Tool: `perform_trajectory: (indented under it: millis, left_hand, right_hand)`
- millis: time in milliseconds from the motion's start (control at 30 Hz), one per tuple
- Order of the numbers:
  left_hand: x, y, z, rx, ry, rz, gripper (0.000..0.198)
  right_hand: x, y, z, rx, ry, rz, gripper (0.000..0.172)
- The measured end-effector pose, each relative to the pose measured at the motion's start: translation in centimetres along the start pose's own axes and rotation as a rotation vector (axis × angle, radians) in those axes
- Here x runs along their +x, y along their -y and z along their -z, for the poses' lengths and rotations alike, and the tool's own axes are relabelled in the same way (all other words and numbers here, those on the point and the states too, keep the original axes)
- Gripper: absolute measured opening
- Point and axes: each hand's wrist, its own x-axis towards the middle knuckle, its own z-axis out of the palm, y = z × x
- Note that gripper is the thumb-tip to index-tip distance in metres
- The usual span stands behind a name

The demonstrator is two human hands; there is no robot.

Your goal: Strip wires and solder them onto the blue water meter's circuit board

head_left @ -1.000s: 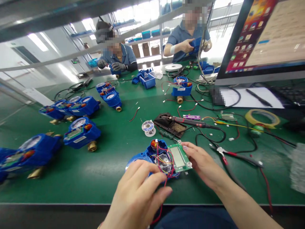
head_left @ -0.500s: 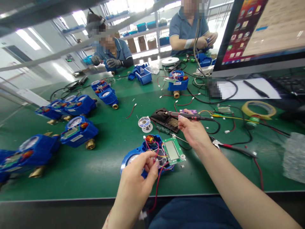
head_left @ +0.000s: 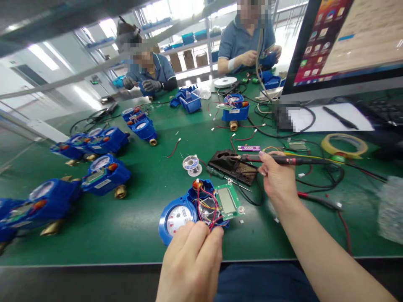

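My right hand (head_left: 278, 178) is closed around a soldering iron (head_left: 252, 158), whose tip end is at the dark soldering iron stand (head_left: 223, 160). Close to the table's front edge, my left hand (head_left: 192, 256) is pinched on red wires (head_left: 215, 222) that run out of an opened blue water meter (head_left: 163, 216); its fingertips are partly hidden. The meter's round dial faces up, and bundled wires fill its open compartment. A green circuit board with a grey display (head_left: 227, 200) leans at the compartment's right side.
A solder spool (head_left: 191, 164) stands left of the stand. More blue meters (head_left: 105, 174) line the left side. Tweezers (head_left: 242, 186), yellow tape (head_left: 344, 146), cables and a monitor (head_left: 340, 50) are about. Two co-workers (head_left: 247, 46) sit across the table.
My right hand has moved right with the soldering iron, uncovering more of the stand. My left hand has come down toward the table's edge and turned knuckles up, baring the dial and wires.
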Motion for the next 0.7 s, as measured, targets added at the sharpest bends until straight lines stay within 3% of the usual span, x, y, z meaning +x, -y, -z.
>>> perform_trajectory:
  millis: [100, 233, 433, 567, 700]
  left_hand:
    - [0.2, 0.1, -1.1, 0.13, -0.032, 0.024, 0.016]
    - [0.5, 0.9, -2.1, 0.098, -0.112, 0.072, 0.014]
    - [1.4, 1.9, -2.3, -0.096, -0.034, 0.195, 0.02]
    - [2.2, 2.6, -1.5, -0.304, 0.03, 0.274, 0.015]
    - [2.8, 3.2, -0.7, -0.456, 0.128, 0.313, 0.012]
  right_hand:
    - [0.3, -0.3, 0.5, -0.034, 0.067, -0.068, 0.03]
    - [0.7, -0.8, 0.0, -0.106, 0.218, -0.207, 0.037]
    - [2.5, 0.1, -1.5, -0.228, 0.371, -0.184, 0.03]
    - [1.9, 3.8, 0.2, -0.227, 0.3, -0.048, 0.021]
    - [-2.1, 7.5, 3.9, -0.132, 0.19, 0.101, 0.017]
